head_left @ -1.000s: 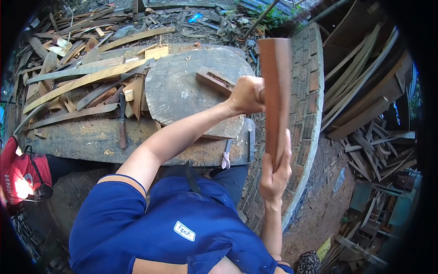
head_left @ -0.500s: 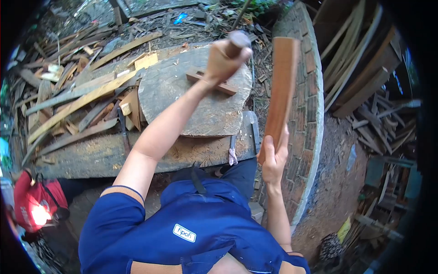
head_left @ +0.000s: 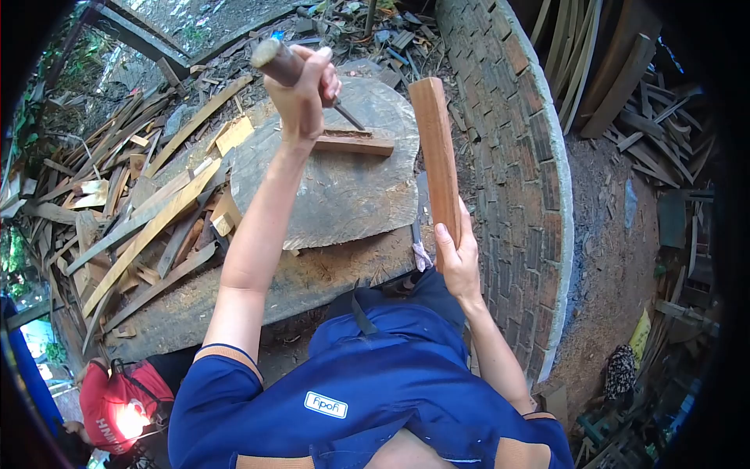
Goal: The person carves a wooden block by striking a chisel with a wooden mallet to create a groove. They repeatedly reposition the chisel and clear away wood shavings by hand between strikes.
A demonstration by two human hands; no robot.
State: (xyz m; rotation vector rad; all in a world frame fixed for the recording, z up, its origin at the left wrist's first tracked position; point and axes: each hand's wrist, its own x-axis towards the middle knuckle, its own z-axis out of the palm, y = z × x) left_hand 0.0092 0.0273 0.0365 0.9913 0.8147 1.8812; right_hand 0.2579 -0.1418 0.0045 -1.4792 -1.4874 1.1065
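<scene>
My left hand (head_left: 301, 94) is closed round the thick wooden handle of a chisel (head_left: 283, 66). The chisel leans, its narrow metal blade slanting down to the right onto a small wood block (head_left: 355, 145). That block has a recess in its top and lies on a round tree-stump slab (head_left: 344, 199). In my right hand (head_left: 459, 262) is a long reddish-brown wooden bar (head_left: 436, 148), gripped near its lower end and held up, apart from the chisel. Part of the lower end is hidden by my fingers.
Scrap boards (head_left: 156, 234) pile up left of the slab. A low curved brick wall (head_left: 519, 180) runs along the right. Tall planks (head_left: 574, 62) lean beyond it. A person in red (head_left: 125, 406) is at lower left. A bench (head_left: 273, 289) carries the slab.
My view has shifted. My left hand has moved left of the block, tilting the chisel so its blade now shows. The bar in my right hand leans more to the left.
</scene>
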